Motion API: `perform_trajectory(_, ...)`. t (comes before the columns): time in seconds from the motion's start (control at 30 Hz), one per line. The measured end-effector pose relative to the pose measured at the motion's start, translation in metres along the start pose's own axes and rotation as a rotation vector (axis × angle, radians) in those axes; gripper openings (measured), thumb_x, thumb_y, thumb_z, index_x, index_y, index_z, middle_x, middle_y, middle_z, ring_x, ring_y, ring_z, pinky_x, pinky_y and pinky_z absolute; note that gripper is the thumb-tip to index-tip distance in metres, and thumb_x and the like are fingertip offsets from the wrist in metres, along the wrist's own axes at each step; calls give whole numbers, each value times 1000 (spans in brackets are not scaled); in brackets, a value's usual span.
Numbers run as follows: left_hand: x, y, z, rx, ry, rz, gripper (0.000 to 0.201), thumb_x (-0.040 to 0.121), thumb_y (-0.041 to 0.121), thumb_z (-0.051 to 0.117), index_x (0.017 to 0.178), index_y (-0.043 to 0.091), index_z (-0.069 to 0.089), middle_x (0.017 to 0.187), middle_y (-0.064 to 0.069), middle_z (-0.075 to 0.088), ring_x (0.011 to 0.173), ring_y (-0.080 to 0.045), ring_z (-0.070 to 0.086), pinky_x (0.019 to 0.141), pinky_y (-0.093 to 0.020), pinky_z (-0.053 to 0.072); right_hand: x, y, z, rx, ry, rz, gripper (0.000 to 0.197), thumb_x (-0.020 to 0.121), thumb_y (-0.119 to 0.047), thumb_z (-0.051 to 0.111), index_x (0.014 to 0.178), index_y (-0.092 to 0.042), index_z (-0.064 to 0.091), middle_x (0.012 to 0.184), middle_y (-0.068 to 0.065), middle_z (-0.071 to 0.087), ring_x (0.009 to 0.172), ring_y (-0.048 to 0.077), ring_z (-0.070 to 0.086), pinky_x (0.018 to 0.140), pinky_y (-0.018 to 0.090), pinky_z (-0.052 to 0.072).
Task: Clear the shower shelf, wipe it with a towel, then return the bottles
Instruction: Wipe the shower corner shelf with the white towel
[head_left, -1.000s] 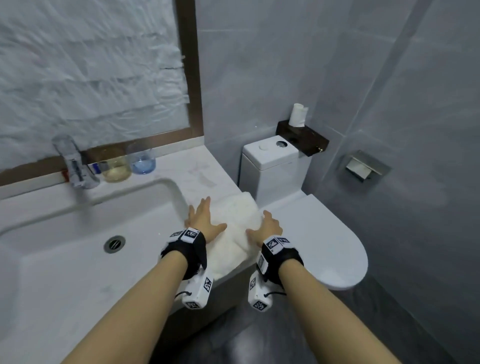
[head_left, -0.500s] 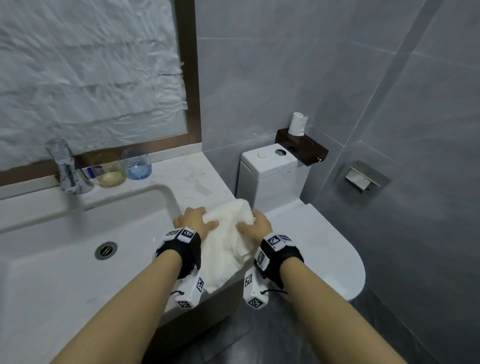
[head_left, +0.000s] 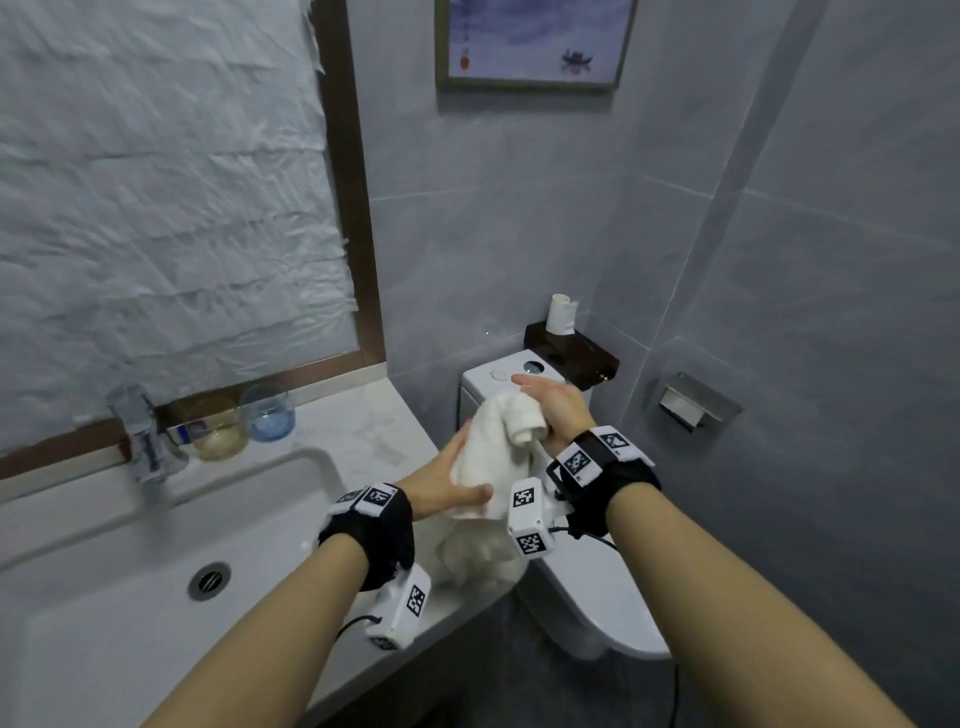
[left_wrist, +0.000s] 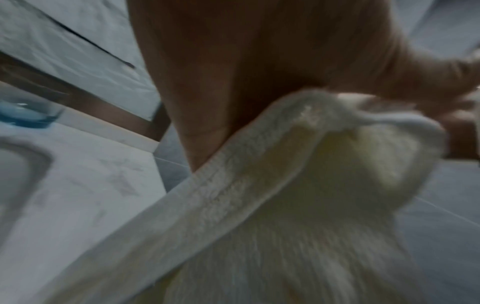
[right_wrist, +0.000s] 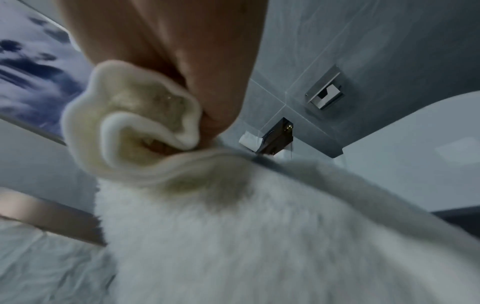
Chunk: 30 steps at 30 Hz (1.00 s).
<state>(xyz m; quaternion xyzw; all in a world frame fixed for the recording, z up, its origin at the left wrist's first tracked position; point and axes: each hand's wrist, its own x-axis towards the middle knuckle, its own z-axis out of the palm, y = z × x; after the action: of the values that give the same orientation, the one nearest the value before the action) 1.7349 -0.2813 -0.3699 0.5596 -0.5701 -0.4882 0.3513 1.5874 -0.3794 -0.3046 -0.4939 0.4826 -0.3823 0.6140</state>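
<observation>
A white towel (head_left: 488, 457) hangs bunched between both hands above the right end of the counter (head_left: 363, 441), its lower end still touching the counter edge. My left hand (head_left: 441, 486) holds its middle, thumb across the front. My right hand (head_left: 558, 410) grips the top, with a rolled end sticking out below the palm. The left wrist view shows the towel (left_wrist: 285, 185) against the left palm (left_wrist: 233, 72). The right wrist view shows a fold of towel (right_wrist: 135, 131) squeezed under the right hand (right_wrist: 182, 51). No shower shelf or bottles are in view.
The sink basin (head_left: 130, 571) and faucet (head_left: 143, 436) lie left, with two glasses (head_left: 215, 431) behind. A toilet (head_left: 623, 597) stands right of the counter. Behind its tank are a dark box (head_left: 571, 351) with a paper roll (head_left: 561, 314) and a wall paper holder (head_left: 691, 408).
The hands went from pressing flat on the towel on the counter to gathering it, and now lift it up and toward the toilet. The camera has tilted upward.
</observation>
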Motion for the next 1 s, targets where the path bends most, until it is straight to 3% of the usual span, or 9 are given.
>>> perform_trajectory(0.07, 8, 10, 15, 33, 74, 47, 110, 47, 50, 83, 140, 33, 25, 131, 21, 47, 120, 1, 48, 99, -20, 42, -3, -9, -5, 95, 31, 17, 29, 88, 5, 48, 113, 6, 63, 110, 21, 60, 101, 29, 56, 99, 42, 45)
perform_trajectory(0.17, 22, 19, 27, 65, 303, 72, 84, 48, 45, 81, 122, 15, 53, 116, -3, 64, 107, -20, 61, 93, -36, 49, -8, -21, -22, 231, 63, 10, 28, 86, 4, 51, 111, 7, 63, 106, 21, 60, 97, 29, 57, 83, 35, 49)
perform_trajectory(0.3, 42, 46, 33, 4, 317, 137, 44, 70, 14, 79, 110, 11, 59, 100, -2, 68, 97, -21, 64, 76, -21, 48, -14, -40, -60, 422, 68, -9, 26, 86, -1, 47, 108, 6, 61, 95, 18, 60, 86, 26, 59, 75, 32, 51)
perform_trajectory(0.43, 60, 84, 48, 14, 283, 256, 42, 70, 17, 80, 106, 17, 57, 90, 16, 62, 82, 3, 59, 62, -2, 43, -24, -52, -104, 526, 59, 23, 28, 84, -4, 35, 80, -6, 63, 79, 13, 56, 68, 23, 60, 65, 31, 50)
perform_trajectory(0.53, 70, 106, 63, -13, 229, 334, 33, 71, 23, 79, 98, 31, 63, 88, 18, 67, 79, 9, 61, 66, -5, 44, -40, -52, -132, 396, 48, -17, 42, 74, 7, 24, 96, -5, 58, 75, 10, 50, 50, 15, 55, 44, 18, 45)
perform_trajectory(0.67, 83, 131, 92, -94, 146, 392, 6, 74, 30, 75, 77, 28, 71, 73, 12, 71, 69, 3, 61, 62, -11, 47, -55, -43, -166, 95, 214, -128, 25, 85, 16, 45, 97, -4, 54, 64, 6, 46, 37, 4, 43, 37, 14, 34)
perform_trajectory(0.77, 90, 151, 120, -185, 73, 380, 15, 74, 32, 74, 77, 17, 73, 74, 5, 71, 70, -5, 61, 63, -16, 49, -70, -41, -195, -106, 435, -146, 17, 85, 6, 56, 97, -5, 57, 61, 1, 46, 46, 8, 41, 42, 19, 34)
perform_trajectory(0.9, 88, 180, 161, -280, -52, 379, 20, 73, 35, 75, 69, 16, 71, 65, 7, 71, 60, -3, 63, 54, -15, 47, -101, -34, -231, -173, 713, -200, 21, 86, -1, 57, 106, -4, 63, 82, 7, 56, 72, 15, 50, 59, 21, 41)
perform_trajectory(1.0, 78, 200, 197, -355, -175, 397, 18, 77, 33, 73, 65, 19, 71, 61, 10, 70, 58, -2, 62, 52, -15, 47, -138, -25, -254, -142, 833, -225, 20, 90, -13, 54, 106, -8, 63, 78, 1, 54, 66, 10, 46, 58, 21, 37)
